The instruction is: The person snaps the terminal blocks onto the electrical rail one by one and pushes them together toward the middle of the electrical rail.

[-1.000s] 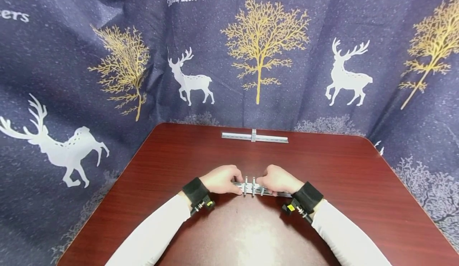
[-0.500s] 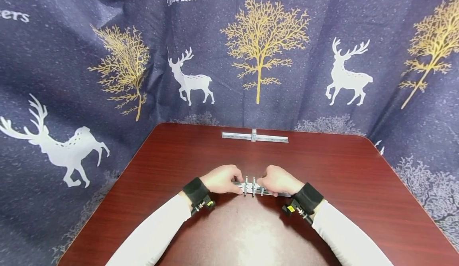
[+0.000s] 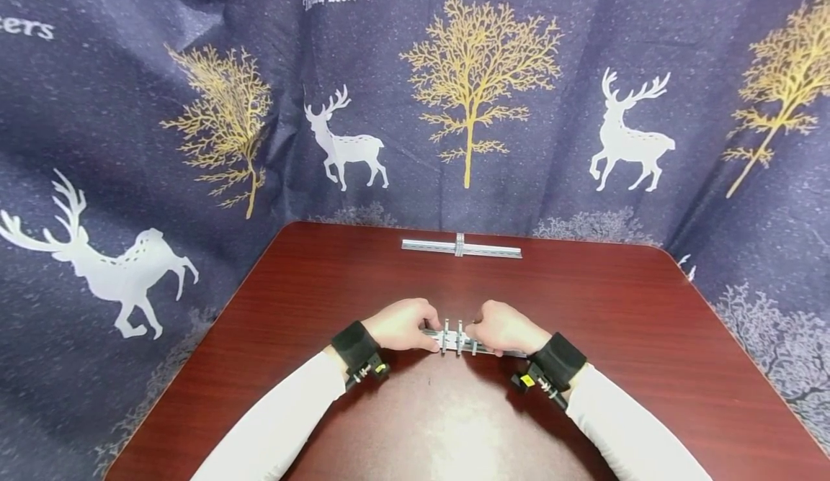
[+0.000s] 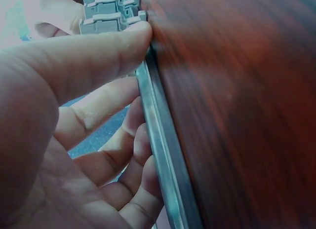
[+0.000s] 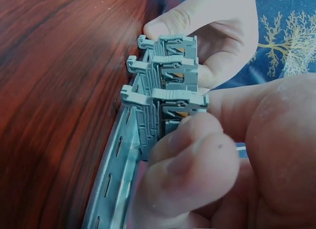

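A slotted metal DIN rail [image 3: 516, 353] lies across the middle of the table. Three grey terminal blocks stand side by side on it, apart from each other; the nearest in the right wrist view is the right-hand terminal block [image 5: 165, 98]. My left hand [image 3: 403, 325] grips the rail left of the blocks, its thumb [image 4: 116, 46] on one edge and its fingers along the other, the thumb tip close to the left-hand block [image 4: 101, 25]. My right hand [image 3: 509, 326] has curled fingers [image 5: 192, 165] at the right-hand block and pinches it, partly hiding its lower part and the rail.
Farther back on the red-brown table [image 3: 363, 272] lies a second DIN rail [image 3: 424, 245] with grey terminal blocks [image 3: 460, 245] clustered at its middle. A dark blue curtain [image 3: 402, 106] with deer and tree prints hangs behind the table.
Barely anything differs. My right hand has shifted very slightly at the right-hand block; my left hand keeps its grip on the rail.
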{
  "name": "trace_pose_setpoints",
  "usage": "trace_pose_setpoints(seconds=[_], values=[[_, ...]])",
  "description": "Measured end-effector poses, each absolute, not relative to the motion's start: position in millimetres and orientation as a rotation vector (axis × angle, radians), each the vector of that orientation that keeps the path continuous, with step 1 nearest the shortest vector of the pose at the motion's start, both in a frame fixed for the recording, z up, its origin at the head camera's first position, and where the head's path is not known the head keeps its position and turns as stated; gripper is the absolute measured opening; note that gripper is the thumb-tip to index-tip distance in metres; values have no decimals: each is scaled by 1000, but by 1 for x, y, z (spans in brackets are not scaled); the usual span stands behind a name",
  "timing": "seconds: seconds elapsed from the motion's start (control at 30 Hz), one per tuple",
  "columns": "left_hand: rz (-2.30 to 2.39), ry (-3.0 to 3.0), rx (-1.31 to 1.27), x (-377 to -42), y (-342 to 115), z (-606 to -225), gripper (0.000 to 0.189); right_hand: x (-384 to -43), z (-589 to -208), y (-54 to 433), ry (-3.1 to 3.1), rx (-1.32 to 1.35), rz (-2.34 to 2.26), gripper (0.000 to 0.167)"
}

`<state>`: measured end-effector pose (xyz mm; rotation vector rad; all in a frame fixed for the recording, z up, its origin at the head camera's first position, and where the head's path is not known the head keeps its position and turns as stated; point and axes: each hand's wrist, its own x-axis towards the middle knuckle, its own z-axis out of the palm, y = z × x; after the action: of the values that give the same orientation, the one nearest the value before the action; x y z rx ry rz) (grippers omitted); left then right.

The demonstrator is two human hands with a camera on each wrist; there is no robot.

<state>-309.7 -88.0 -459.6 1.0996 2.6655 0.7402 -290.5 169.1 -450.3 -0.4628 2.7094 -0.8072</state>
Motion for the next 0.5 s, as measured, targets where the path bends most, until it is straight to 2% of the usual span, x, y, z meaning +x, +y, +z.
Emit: trace_pose_setpoints(seconds=[0.5], values=[[743, 2666, 1108, -308, -88, -458, 22, -285, -452, 167, 2775, -474, -750, 45]])
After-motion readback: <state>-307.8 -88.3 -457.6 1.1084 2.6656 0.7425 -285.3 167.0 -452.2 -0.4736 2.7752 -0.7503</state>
